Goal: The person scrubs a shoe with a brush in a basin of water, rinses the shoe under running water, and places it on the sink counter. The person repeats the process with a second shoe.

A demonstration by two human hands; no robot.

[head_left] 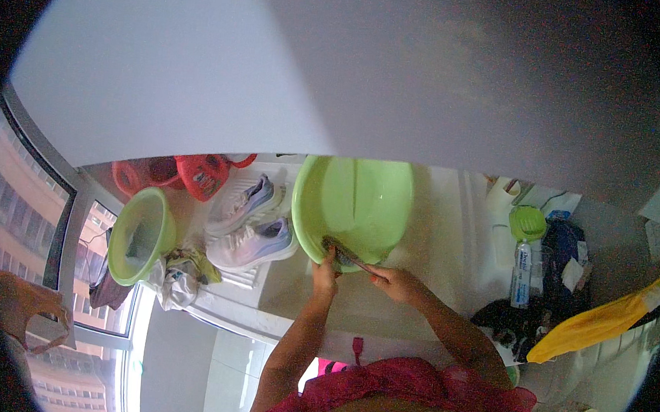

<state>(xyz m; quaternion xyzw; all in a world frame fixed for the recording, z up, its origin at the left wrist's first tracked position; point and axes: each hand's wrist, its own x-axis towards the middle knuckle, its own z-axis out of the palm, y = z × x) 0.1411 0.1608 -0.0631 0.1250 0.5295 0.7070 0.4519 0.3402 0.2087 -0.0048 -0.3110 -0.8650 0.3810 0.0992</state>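
A light-green oval basin [379,201] stands in front of me in a white sink. Over its near rim I hold a scrubbing brush [353,259] with a dark bristly head and a long handle. My right hand [399,284] is closed around the handle end. At the other end, my left hand [326,275] is closed with its fingers at the brush head, beside the basin's rim; the fingertips are partly hidden. Left of the basin, a pair of white and lilac sneakers [256,245] sits on the ribbed washboard part of the sink.
At the left are a second green basin [166,234], red containers [202,175] and crumpled cloths [182,280] near a window. The right-hand ledge carries a toothpaste tube [521,274], a green soap box [527,223], dark bags [565,254] and a yellow cloth [594,328].
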